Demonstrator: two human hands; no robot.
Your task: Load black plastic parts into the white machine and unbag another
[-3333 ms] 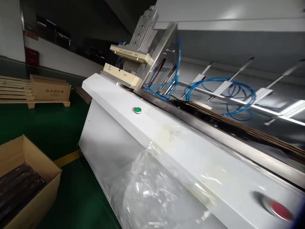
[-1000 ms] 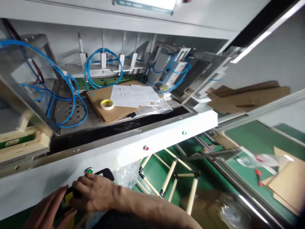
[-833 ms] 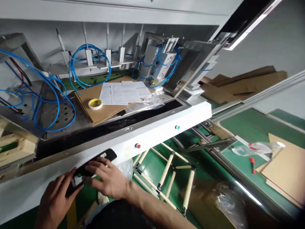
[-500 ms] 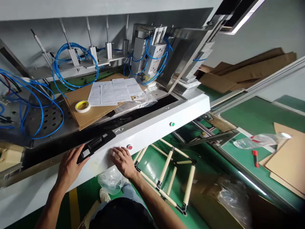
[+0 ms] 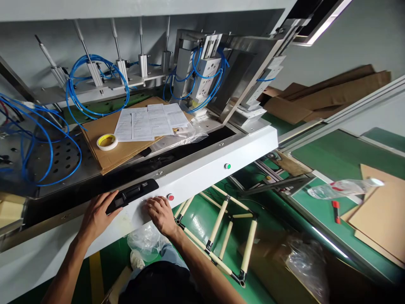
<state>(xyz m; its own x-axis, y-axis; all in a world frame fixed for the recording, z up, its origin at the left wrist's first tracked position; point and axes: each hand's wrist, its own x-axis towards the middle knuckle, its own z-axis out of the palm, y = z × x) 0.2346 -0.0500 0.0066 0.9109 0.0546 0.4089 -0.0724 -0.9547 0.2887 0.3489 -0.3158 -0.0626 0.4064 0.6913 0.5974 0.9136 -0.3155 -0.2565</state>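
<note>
A long black plastic trim panel [image 5: 136, 192] with a recess in it, resembling a car window-switch panel, lies along the machine's white front edge [image 5: 196, 177]. My left hand [image 5: 98, 213] grips its near left end, thumb on the near side and fingers on the far side. To the right, my right hand [image 5: 161, 214] rests on the white front face with fingers slightly bent and nothing in them. Just beside its fingertips is a red push button [image 5: 171, 197]. Farther right along the same face sits a green button [image 5: 227, 166].
Behind the edge, cardboard sheets [image 5: 95, 154] carry printed papers [image 5: 148, 122] and a tape roll [image 5: 107, 142]. Blue air hoses [image 5: 71, 90] loop around metal cylinders. A pipe frame [image 5: 218, 223] stands below. At right, a green table [image 5: 319, 207] holds a plastic bottle [image 5: 344, 188] and cardboard.
The black panel has shifted slightly right and turned to lie flatter along the edge, with my left hand moving along with it. My right hand stays nearly in place.
</note>
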